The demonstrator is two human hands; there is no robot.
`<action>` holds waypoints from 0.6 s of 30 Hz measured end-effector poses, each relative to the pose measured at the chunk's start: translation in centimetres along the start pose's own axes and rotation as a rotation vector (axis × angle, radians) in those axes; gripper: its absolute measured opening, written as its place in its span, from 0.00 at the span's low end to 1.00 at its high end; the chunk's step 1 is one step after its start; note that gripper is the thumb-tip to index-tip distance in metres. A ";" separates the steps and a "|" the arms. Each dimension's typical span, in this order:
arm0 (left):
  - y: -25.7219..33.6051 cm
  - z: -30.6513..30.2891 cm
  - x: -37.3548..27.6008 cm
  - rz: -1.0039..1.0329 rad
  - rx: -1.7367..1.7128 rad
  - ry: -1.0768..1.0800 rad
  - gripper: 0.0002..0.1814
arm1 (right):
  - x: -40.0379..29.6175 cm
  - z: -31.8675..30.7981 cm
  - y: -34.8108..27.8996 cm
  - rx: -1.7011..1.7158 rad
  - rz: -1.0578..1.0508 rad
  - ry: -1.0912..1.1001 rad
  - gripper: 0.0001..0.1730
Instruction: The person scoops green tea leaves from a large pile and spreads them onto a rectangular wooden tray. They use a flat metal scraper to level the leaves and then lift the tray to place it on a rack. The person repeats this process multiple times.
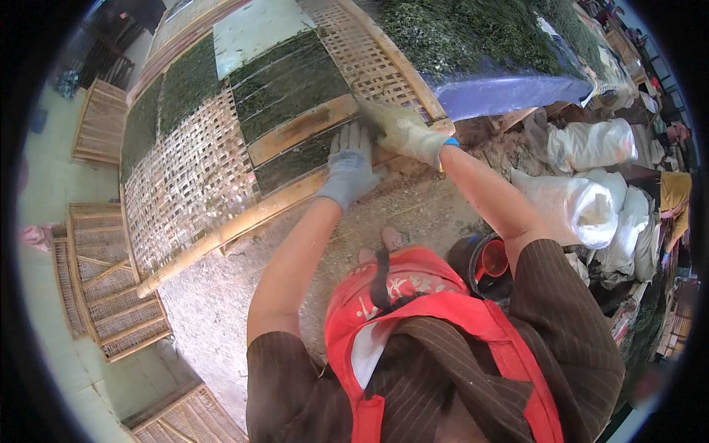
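My left hand [350, 169], in a grey work glove, lies flat with its fingers extended over the dark green shredded plant layer [296, 159] near the frame's front bar [227, 232]. My right hand [404, 130], in a pale glove, is at the right end of a wooden slat [302, 127]; its fingers are blurred, and whether they grip the slat is unclear. Beyond the slat, a green sheet [288, 83] is crossed by thin pale lines. The layer rests on a woven bamboo screen [188, 160], whose lattice shows bare at left and right. A pale flat board [257, 36] lies at the far side.
A green leafy heap [471, 33] on blue-purple sheeting [509, 94] adjoins the screen's right. White sacks [570, 205] stand right, near a dark bucket [465, 257] with a red scoop [492, 259]. Slatted bamboo frames [116, 282] lean at left. Another person's yellow clothing [673, 194] shows far right.
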State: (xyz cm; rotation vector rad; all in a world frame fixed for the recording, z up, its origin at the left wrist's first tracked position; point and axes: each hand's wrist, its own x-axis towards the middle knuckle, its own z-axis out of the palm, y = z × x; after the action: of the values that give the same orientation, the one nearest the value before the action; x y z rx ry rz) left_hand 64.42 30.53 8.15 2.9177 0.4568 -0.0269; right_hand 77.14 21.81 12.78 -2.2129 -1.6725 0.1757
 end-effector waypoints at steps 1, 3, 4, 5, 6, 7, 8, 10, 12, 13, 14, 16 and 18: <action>0.1 0.2 0.1 0.001 0.010 0.005 0.52 | 0.0 0.2 0.5 -0.012 0.026 -0.023 0.37; 0.1 0.6 0.1 -0.004 0.028 0.013 0.52 | 0.1 0.5 0.8 -0.034 0.072 -0.073 0.34; 0.0 0.9 0.1 0.009 0.030 0.008 0.52 | 0.3 0.4 1.0 -0.028 0.096 -0.098 0.31; -0.1 1.2 0.2 0.021 0.032 0.003 0.52 | 0.5 0.2 1.3 -0.022 0.119 -0.123 0.29; -0.2 1.2 0.3 0.033 0.036 -0.001 0.52 | 0.9 0.0 1.4 -0.015 0.141 -0.146 0.26; 0.0 1.2 0.3 0.031 0.056 0.026 0.51 | 1.5 -0.5 1.6 0.078 0.102 -0.207 0.27; 0.2 1.2 0.2 0.030 0.076 0.055 0.49 | 2.2 -1.3 1.7 0.171 0.063 -0.267 0.28; 0.3 0.4 0.1 -0.010 0.031 -0.039 0.44 | 2.7 -4.1 -1.6 0.392 -0.162 -0.185 0.24; 0.5 -1.8 -0.2 -0.080 -0.090 -0.283 0.38 | 3.5 -6.2 -2.2 0.481 -0.101 -0.146 0.25; 0.4 -1.9 -0.6 -0.061 -0.113 -0.154 0.33 | 3.9 -6.8 -1.8 0.519 -0.062 -0.116 0.25; 0.0 -2.1 -1.6 -0.043 -0.137 -0.024 0.30 | 3.6 -7.3 -0.4 0.522 0.052 -0.203 0.27; -1.8 -2.0 -2.5 -0.094 -0.247 0.181 0.24 | 2.1 -6.6 1.3 0.623 0.179 -0.198 0.28; -4.0 -1.6 -3.1 -0.218 -0.418 0.337 0.20 | 0.5 -3.6 3.7 0.719 0.149 -0.073 0.29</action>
State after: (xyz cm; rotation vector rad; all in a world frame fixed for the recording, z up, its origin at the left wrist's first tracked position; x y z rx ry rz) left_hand 60.23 33.66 9.09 2.4523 0.7310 0.4765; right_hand 81.71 20.64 14.82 -1.7767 -1.2035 0.7711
